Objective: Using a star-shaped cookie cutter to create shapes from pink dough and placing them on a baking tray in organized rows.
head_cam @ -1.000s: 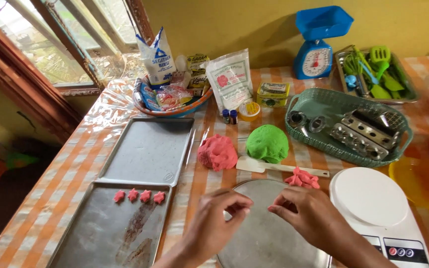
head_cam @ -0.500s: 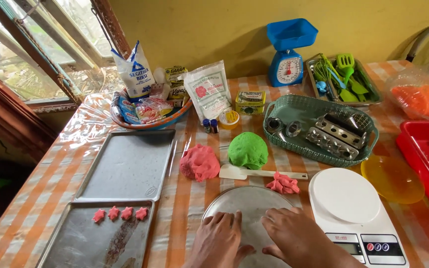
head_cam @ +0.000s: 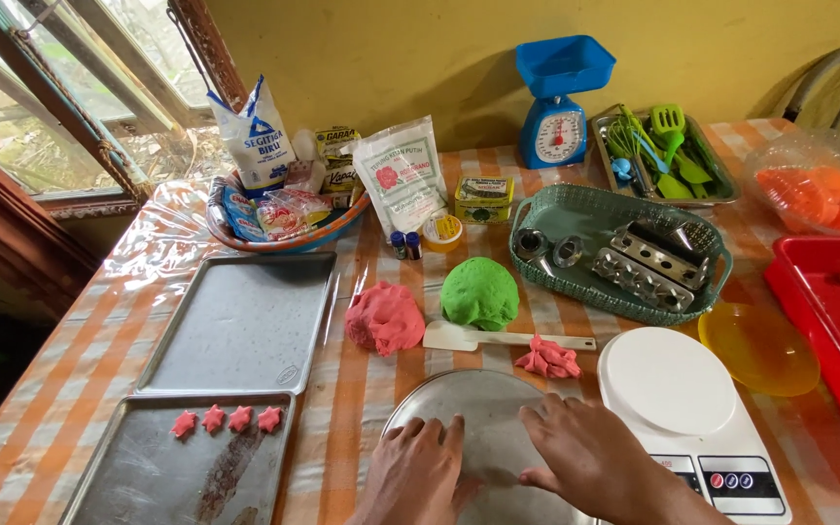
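Observation:
My left hand [head_cam: 418, 469] and my right hand [head_cam: 587, 455] rest palm down, fingers together, on a round metal plate [head_cam: 483, 408] at the table's near edge. Whether anything lies under them is hidden. Just beyond the plate are a lump of pink dough [head_cam: 385, 318], a ball of green dough [head_cam: 479, 293], a white plastic scraper [head_cam: 498, 338] and a small pile of pink dough scraps [head_cam: 549, 358]. Several pink star-shaped pieces [head_cam: 226, 420] sit in a row on the near baking tray [head_cam: 138, 476] to the left.
A second metal tray [head_cam: 245, 321] lies behind the first. A white digital scale [head_cam: 682, 408], yellow bowl [head_cam: 758, 348] and red tray [head_cam: 828, 321] stand to the right. At the back are a green basket [head_cam: 546, 209] of metal moulds, a blue dial scale [head_cam: 556, 102], packets and a window on the left.
The view has tilted up, so my hands sit lower in the picture. Both hands went from fingers pinched together over the plate to lying flat on it.

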